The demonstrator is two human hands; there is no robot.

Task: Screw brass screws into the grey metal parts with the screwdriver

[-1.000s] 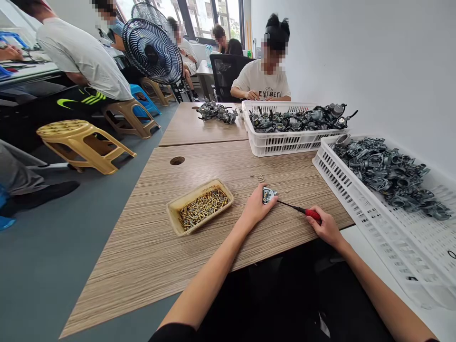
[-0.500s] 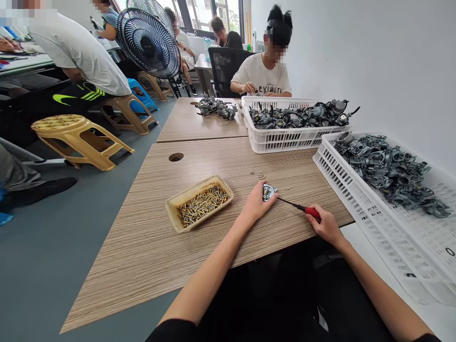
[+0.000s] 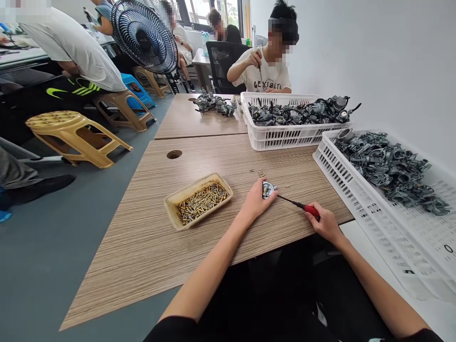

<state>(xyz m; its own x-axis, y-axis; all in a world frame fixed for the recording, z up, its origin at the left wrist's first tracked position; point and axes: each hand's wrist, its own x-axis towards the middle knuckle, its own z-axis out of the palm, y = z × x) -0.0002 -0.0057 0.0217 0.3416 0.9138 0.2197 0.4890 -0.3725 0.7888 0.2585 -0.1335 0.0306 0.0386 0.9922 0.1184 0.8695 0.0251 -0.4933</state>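
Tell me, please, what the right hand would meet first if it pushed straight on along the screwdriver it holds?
Probably the small metal part held by the left hand: the right hand aims the screwdriver tip right at it.

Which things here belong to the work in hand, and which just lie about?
In hand: left hand steadying a small metal part; right hand gripping a red-handled screwdriver; tray of brass screws.
Lying about: two white crates of metal parts, loose screws, fan, yellow stool.
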